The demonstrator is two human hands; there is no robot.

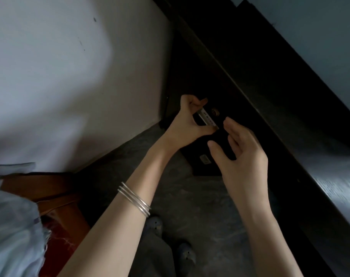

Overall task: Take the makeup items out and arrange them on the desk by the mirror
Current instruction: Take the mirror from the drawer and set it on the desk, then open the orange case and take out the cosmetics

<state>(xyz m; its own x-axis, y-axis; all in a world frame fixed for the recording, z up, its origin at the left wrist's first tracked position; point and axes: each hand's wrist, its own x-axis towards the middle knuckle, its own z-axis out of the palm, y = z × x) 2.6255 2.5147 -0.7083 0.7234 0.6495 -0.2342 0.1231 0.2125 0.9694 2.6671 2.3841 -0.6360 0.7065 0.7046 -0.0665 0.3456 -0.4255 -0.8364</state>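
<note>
While stooped in the dimness beside the dark desk (329, 176), reached down with both bare arms toward a black box (198, 168) resting on the grey floor (190, 206). Pinched a slim pale strip (207, 117) in the left hand (187, 121), thumb curled at the strip's upper end and a fingertip pressed at its lower end. Held that strip just above the far end of the box, close under the desk's shadowed edge. Could not tell whether the strip was a makeup item in itself or the lit edge of something darker; too dim to say. Carried faint markings along its length, too small to read.

Hovered the right hand (244, 148) just beside the strip, fingers loosely spread and relaxed, clamped on nothing, palm turned toward the left hand, fingertips apart from the strip. Hid part of the box's right side behind that hand. Bore a small pale label (204, 158) on the box's top, between the two hands. Glinted just beyond the strip: a small gold-coloured round piece (215, 111), too small to identify.

Wore three thin silver bangles (134, 198) on the left forearm. Stood on the floor in grey slippers (155, 224) at the bottom edge. Lay at lower left: a brown wooden seat (50, 188), partly under pale blue cloth (12, 226), against the white wall (70, 76).
</note>
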